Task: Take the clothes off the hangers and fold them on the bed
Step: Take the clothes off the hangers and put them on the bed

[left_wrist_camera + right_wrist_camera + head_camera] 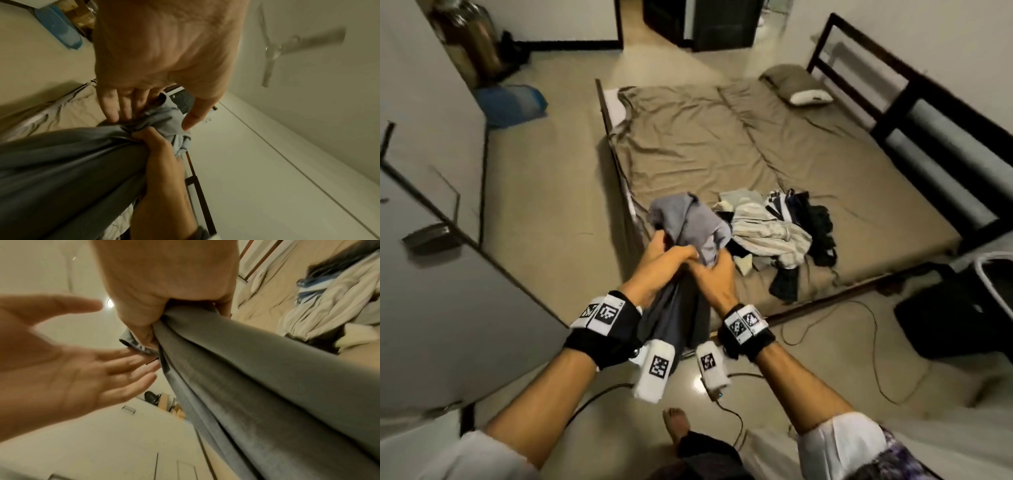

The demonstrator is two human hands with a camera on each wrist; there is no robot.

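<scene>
Clearly early days. The right hand (710,274) is clenched round a bunched grey garment (688,226), held up in the air just off the near-left corner of the bed (688,144), w/ the darker length of it hanging down between the wrists toward the floor. The left hand (664,253) is at the same bunch, but its fingers (112,105) are straight and spread against the cloth, thumb out to the side, so it's touching, not gripping.

Progress, as I judge it: nothing folded yet. On the bed, right of the grey garment and near the foot edge, sits a loose heap of clothes (774,233), pale striped stuff, dark pieces, something w/ navy-and-white stripes, all crumpled together. The rest of the bed toward the pillow (810,97) is bare brown sheet, no folded stack anywhere on it. So prob. the whole heap plus the piece in hand is left to do.

Hard to tell:
- No hanger visible in any view; can't say whether one is inside the grey bunch or whether the heap's items are on theirs.
- What the garment is (shirt, trousers) — unclear, too wadded up.
- Its lower end is hidden behind the wrist cameras in the head view.
- How many items are in the heap: can't count, they overlap.
- Wrist views blurry, left hand esp. smeared.
</scene>
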